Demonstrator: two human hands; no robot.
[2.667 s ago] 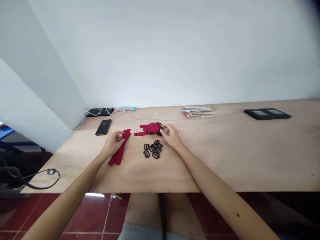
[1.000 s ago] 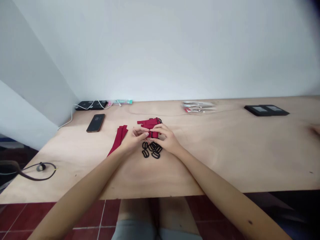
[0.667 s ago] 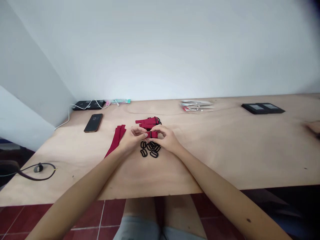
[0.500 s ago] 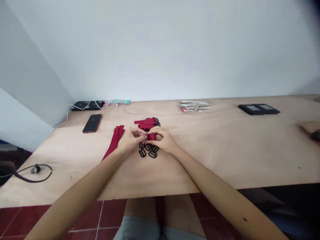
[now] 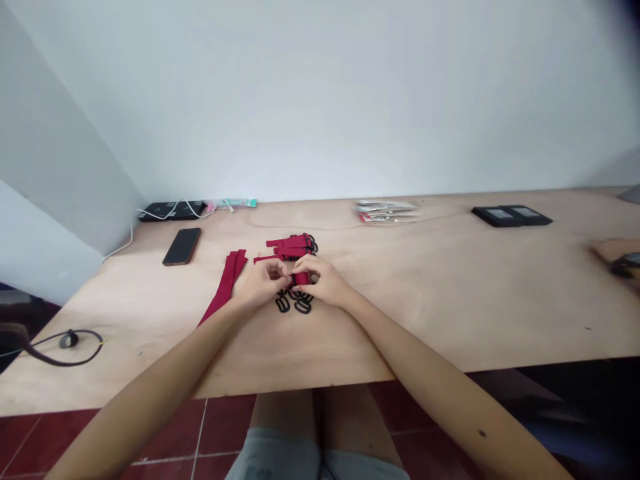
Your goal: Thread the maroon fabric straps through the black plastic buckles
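The right hand [image 5: 324,279] has its thumb and forefinger pinching the folded end of a short red strap [image 5: 302,280], while the left hand [image 5: 263,281] pinches the strap's opposite end between thumb and fingertip. The strap looks flat and narrow, with a black slider buckle [image 5: 294,281] around it between the hands; the fingers hide part of both. Just below the fingertips, loose black slider buckles [image 5: 303,306] lie on the wooden table [image 5: 425,320], the hands covering some. Right behind the hands sits a pile of red straps fitted with black buckles [image 5: 295,245], its near side partly blocked. Beside the left wrist lie long red strips [image 5: 225,285], their lower ends running behind the forearm. Farther left are a dark smartphone [image 5: 182,247] and a looped black cable [image 5: 70,345]. Along the wall stand black boxes [image 5: 173,211] crossed by a white cord [image 5: 131,233], a teal-and-pink packet [image 5: 241,203], clear packets [image 5: 387,211] and flat black cases [image 5: 511,215].
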